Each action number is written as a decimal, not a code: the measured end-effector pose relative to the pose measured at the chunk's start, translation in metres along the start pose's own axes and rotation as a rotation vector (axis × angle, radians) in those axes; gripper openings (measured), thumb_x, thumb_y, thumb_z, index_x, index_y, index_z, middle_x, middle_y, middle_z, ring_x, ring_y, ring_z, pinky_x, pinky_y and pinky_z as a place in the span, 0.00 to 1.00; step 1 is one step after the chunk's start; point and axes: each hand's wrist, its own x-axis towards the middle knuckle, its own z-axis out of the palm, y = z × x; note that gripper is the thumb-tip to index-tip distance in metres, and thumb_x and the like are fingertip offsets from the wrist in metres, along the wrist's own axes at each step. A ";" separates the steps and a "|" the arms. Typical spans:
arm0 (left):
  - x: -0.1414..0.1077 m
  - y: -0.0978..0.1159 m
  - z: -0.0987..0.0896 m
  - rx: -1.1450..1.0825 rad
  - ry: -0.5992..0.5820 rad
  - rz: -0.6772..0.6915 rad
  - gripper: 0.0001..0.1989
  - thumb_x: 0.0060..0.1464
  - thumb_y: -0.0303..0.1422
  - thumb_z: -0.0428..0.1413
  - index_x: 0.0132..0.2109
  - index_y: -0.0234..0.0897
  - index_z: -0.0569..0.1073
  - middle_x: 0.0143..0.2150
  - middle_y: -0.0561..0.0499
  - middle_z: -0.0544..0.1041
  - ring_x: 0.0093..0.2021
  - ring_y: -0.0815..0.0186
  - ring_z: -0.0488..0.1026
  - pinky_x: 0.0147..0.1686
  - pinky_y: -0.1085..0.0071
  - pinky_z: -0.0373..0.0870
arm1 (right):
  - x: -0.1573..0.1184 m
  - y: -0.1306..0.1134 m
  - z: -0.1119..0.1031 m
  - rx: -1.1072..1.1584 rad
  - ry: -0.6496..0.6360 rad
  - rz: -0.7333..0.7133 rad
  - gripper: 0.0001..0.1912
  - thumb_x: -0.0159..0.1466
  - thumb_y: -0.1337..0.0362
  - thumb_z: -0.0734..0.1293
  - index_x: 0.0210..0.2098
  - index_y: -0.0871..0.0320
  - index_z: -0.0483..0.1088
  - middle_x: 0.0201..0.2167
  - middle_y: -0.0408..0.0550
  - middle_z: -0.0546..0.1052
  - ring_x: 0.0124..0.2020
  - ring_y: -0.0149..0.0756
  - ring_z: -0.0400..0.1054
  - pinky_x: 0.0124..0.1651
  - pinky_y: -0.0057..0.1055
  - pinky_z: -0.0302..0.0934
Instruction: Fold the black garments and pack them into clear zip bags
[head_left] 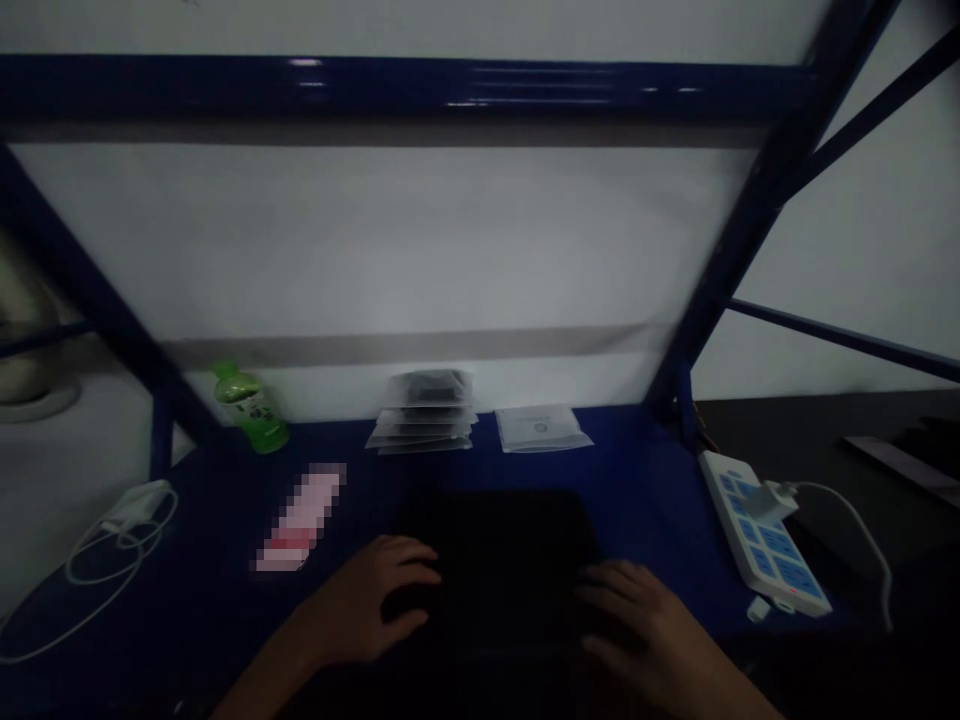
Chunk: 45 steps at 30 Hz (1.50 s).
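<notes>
"What's the room like around the counter [187,540]?"

"The counter is deep blue and sits inside a blue metal shelf frame [405,80], with a pale wall [390,240] behind it."

"And the containers?"

"A stack of clear plastic bags [424,415] with dark contents sits near the back, between a green-capped plastic bottle [251,410] and a flat white packet [540,430]. A white power strip [761,535] lies off to the right."

"The hands?"

"The left hand [367,600] and right hand [637,625] curve against either side of a dark flat rectangular object [502,545] on the counter, but it's too dim to tell whether they're gripping it"
</notes>
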 end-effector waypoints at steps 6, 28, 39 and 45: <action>-0.025 -0.024 0.006 0.002 -0.052 -0.125 0.26 0.45 0.47 0.67 0.53 0.55 0.76 0.64 0.50 0.68 0.62 0.48 0.65 0.58 0.51 0.64 | -0.025 0.004 0.010 0.040 -0.103 0.062 0.20 0.70 0.54 0.60 0.61 0.40 0.65 0.64 0.42 0.66 0.65 0.46 0.58 0.63 0.49 0.59; 0.025 -0.046 0.028 0.006 0.464 -0.539 0.14 0.56 0.46 0.54 0.37 0.41 0.74 0.37 0.51 0.76 0.38 0.60 0.74 0.34 0.68 0.65 | 0.050 0.049 0.014 -0.040 0.195 0.437 0.25 0.63 0.46 0.64 0.52 0.55 0.68 0.33 0.49 0.80 0.33 0.47 0.76 0.32 0.38 0.67; -0.004 -0.043 0.025 -0.024 0.537 -0.800 0.30 0.52 0.58 0.53 0.46 0.37 0.73 0.47 0.41 0.76 0.50 0.48 0.73 0.45 0.58 0.69 | 0.075 -0.044 0.021 -0.078 0.298 -0.031 0.19 0.69 0.56 0.60 0.57 0.52 0.69 0.59 0.52 0.71 0.62 0.49 0.61 0.62 0.50 0.58; -0.007 -0.045 0.035 -0.022 0.558 -0.768 0.23 0.49 0.53 0.55 0.38 0.37 0.75 0.41 0.42 0.78 0.45 0.49 0.75 0.45 0.59 0.69 | 0.097 -0.083 0.047 0.005 0.042 -0.156 0.25 0.71 0.53 0.58 0.66 0.49 0.59 0.68 0.47 0.59 0.70 0.50 0.46 0.68 0.57 0.46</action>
